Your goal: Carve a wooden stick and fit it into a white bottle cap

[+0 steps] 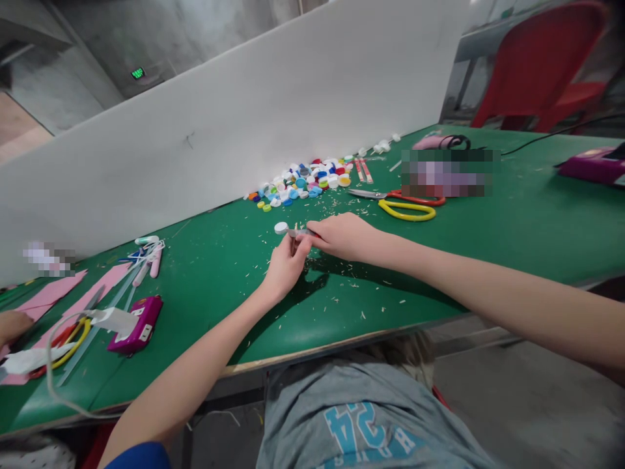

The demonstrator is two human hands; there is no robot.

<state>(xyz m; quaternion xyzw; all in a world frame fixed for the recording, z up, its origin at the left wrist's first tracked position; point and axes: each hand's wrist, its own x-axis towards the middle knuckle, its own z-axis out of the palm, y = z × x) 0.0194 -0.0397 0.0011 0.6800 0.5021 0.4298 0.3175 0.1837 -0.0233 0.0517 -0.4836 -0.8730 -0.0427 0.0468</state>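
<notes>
Both my hands meet over the green table, close to a white bottle cap (280, 228). My right hand (344, 234) is closed round a knife (303, 232); its grey blade points left and a bit of red shows by my fingers. Under the blade, my left hand (287, 264) pinches a thin, pale stick (295, 228), mostly hidden by the fingers and knife. Small pale shavings (342, 284) are scattered around both hands. Beyond them lies a heap of coloured bottle caps (305, 182). Scissors with red and yellow handles (407, 208) lie right of the heap.
A white partition (273, 111) borders the table (205, 273) at the back. At left are a purple power strip (139, 329) with a plugged-in white charger, glue guns (149, 260), pink paper, another pair of scissors and another person's hand (14, 324). A purple box (593, 166) sits far right.
</notes>
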